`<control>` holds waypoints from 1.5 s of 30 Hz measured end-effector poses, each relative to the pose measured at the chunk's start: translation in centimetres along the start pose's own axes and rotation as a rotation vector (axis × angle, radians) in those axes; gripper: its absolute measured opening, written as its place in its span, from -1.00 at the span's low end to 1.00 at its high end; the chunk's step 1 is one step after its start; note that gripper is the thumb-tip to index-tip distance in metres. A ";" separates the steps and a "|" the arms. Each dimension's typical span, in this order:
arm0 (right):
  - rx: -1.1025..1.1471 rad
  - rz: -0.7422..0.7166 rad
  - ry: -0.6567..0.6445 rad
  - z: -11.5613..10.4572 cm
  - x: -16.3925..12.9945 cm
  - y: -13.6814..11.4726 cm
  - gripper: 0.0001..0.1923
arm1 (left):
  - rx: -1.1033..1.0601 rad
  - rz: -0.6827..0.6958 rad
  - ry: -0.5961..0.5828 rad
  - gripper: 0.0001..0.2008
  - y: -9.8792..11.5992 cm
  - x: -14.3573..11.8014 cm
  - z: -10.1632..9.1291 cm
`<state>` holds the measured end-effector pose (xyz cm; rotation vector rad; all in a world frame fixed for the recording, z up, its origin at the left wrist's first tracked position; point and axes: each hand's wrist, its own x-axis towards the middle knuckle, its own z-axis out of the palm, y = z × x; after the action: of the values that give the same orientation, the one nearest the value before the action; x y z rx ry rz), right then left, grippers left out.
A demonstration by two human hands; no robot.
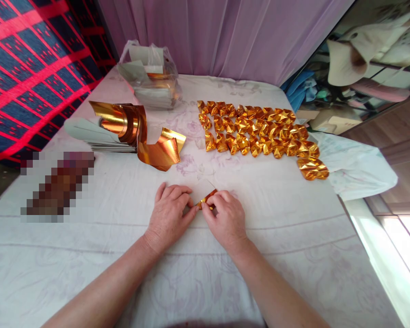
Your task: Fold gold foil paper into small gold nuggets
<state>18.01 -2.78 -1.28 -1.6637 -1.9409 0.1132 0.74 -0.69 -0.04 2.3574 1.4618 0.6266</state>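
Observation:
Between my two hands lies a small folded piece of gold foil paper (210,197), low on the patterned cloth. My left hand (172,209) pinches its left end with thumb and forefinger. At the other end, the fingers of my right hand (226,214) are closed on the paper and cover part of it. Beyond my right hand, folded gold paper pieces (256,132) stand in rows. Curled gold foil sheets (159,152) rest ahead of my left hand, beside a stack of pale paper (112,141).
A clear plastic bag (153,77) of paper stands at the back, before a purple curtain (225,36). A pixelated patch hides something at the left. At the right, a white plastic bag (358,164) hangs over the cloth's edge, near shelves with a hat (348,54).

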 end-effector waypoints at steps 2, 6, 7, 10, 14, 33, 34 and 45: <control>0.003 0.003 0.000 0.0 0.0 0.0 -0.85 | -0.003 -0.002 -0.001 -0.87 0.0 0.0 0.0; 0.010 0.017 -0.008 0.1 -0.1 0.0 -0.86 | -0.003 -0.002 -0.005 -0.88 0.1 0.1 0.0; 0.010 0.017 -0.008 0.1 -0.1 0.0 -0.86 | -0.003 -0.002 -0.005 -0.88 0.1 0.1 -0.1; 0.009 0.015 -0.005 0.1 -0.1 0.1 -0.87 | -0.004 -0.006 -0.004 -0.88 0.1 0.1 -0.1; 0.025 0.023 -0.017 0.1 -0.1 0.1 -0.89 | -0.014 -0.009 0.002 -0.89 0.1 0.1 0.0; 0.044 0.017 -0.031 -0.1 0.0 0.0 -0.91 | -0.010 -0.013 0.005 -0.84 0.2 0.2 0.1; 0.044 0.017 -0.029 -0.1 0.0 0.0 -0.92 | -0.010 -0.015 0.006 -0.84 0.2 0.2 0.1; 0.028 0.020 -0.024 0.0 -0.1 0.0 -0.92 | 0.018 -0.023 0.005 -0.85 0.3 0.3 0.1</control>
<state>17.98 -2.87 -1.31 -1.6708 -1.9322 0.1676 1.17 -0.58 0.08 2.3506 1.5005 0.6164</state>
